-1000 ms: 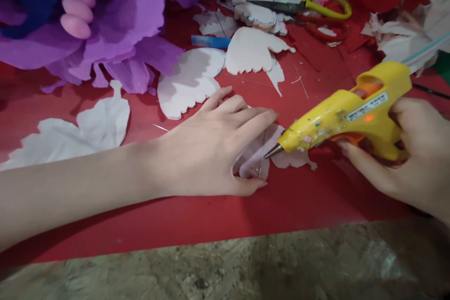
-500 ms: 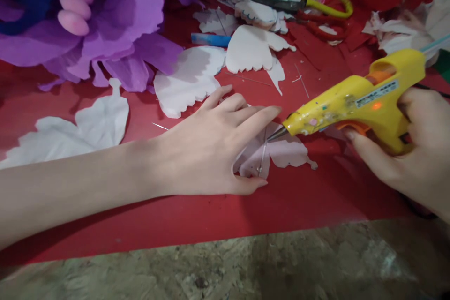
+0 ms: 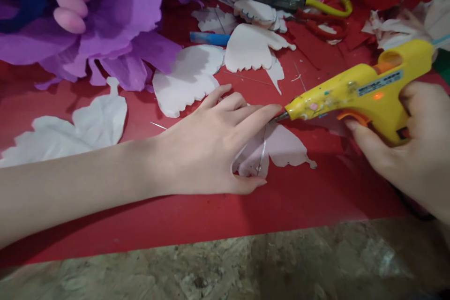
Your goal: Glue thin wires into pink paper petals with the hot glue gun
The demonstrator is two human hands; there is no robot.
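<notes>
My left hand (image 3: pixel 218 145) lies spread and flat over a pale cut-out (image 3: pixel 286 145) with scalloped edges, its thumb and forefinger apart on the red surface (image 3: pixel 197 220). A thin shiny line, wire or glue, runs down the cut-out (image 3: pixel 262 152) between them. My right hand (image 3: pixel 411 145) is wrapped round a yellow hot glue gun (image 3: pixel 372 86), with the thumb by its orange trigger (image 3: pixel 353 116). The gun's metal tip (image 3: pixel 280 117) is at the cut-out's upper edge, beside my left forefinger. Part of the cut-out is hidden under the left hand.
White cut-outs (image 3: pixel 188 77) lie behind the left hand, and a crumpled white one (image 3: pixel 100 117) lies left. Scissors with a yellow handle (image 3: pixel 328 1) and a blue stick (image 3: pixel 210 39) are farther back. Purple paper petals (image 3: pixel 123 23) fill the back left.
The glue gun in my right hand has moved slightly up and to the right, its tip sliding up along the cut-out. My left hand has stayed in place.
</notes>
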